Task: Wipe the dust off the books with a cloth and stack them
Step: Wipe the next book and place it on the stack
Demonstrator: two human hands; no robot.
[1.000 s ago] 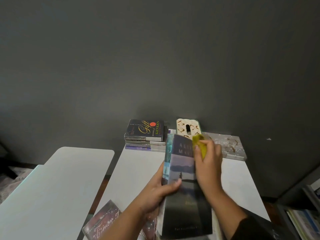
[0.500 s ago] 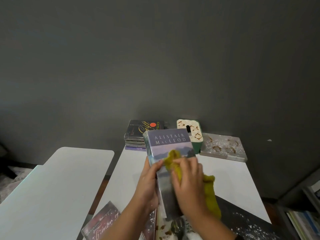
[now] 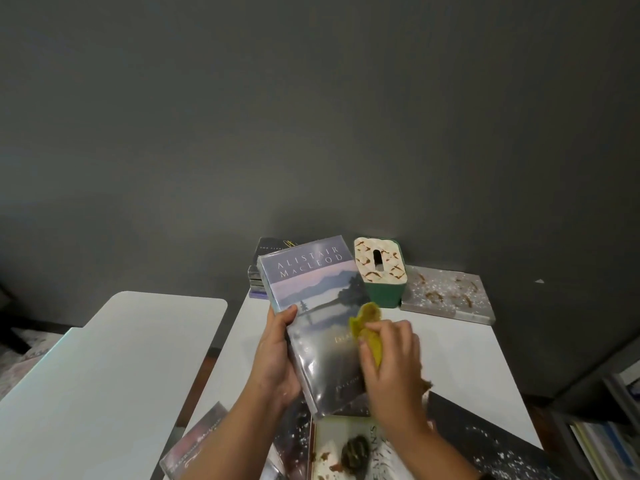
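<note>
Above the near middle of the white table (image 3: 460,355), the left hand (image 3: 277,358) grips the Alistair MacLeod book (image 3: 311,306) by its left edge, thumb curled over the cover. The right hand (image 3: 391,362) pinches a yellow cloth (image 3: 367,327) against the cover. Far behind stand a book stack (image 3: 258,271) and a tissue box (image 3: 381,271); dusty books (image 3: 446,294) lie right and near.

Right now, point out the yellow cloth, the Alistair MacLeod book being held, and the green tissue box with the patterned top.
yellow cloth (image 3: 367,326), head view, bunched fold above the fingers.
Alistair MacLeod book (image 3: 313,289), head view, front cover.
green tissue box (image 3: 383,293), head view, front wall.
</note>
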